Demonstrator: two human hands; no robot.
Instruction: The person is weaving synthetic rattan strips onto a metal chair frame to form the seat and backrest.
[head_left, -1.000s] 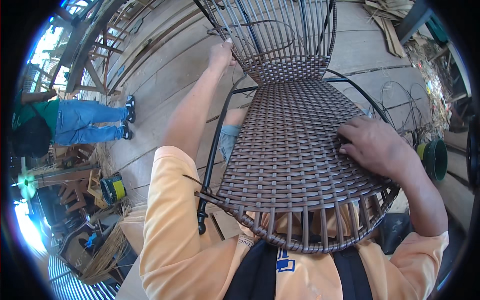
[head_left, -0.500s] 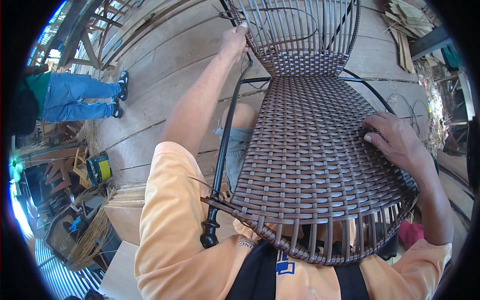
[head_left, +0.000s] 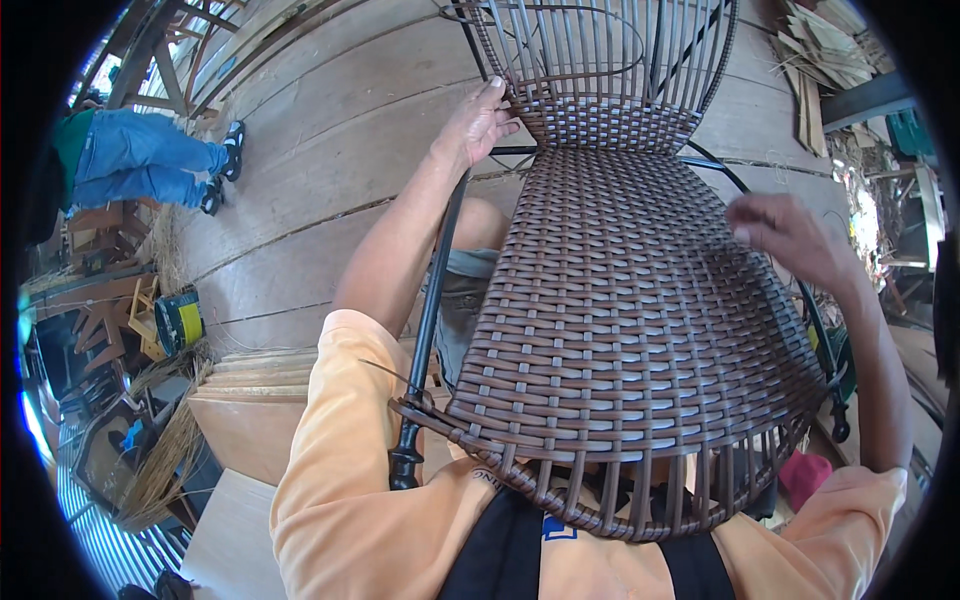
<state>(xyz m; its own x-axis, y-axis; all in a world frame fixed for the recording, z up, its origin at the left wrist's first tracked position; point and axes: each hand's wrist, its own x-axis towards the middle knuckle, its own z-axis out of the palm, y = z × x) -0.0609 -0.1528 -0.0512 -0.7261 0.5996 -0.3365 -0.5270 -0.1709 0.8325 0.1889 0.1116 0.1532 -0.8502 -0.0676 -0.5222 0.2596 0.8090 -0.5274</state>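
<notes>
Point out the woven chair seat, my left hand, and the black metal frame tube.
woven chair seat [head_left: 620, 330], head view, middle of the weave
left hand [head_left: 478, 125], head view, back of hand
black metal frame tube [head_left: 432, 300], head view, left side rail

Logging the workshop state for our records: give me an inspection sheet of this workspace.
Surface: worn wooden plank floor.
Job's things: brown woven wicker chair seat on black metal frame, backrest strands part woven.
Clutter: wood scraps, yellow-and-green spool, straw bundle.
Grippers: left hand touches the backrest edge; right hand is blurred over the seat, seemingly holding nothing.
Cables: nothing seen.
Surroundings: another person's jeans-clad legs.
</notes>
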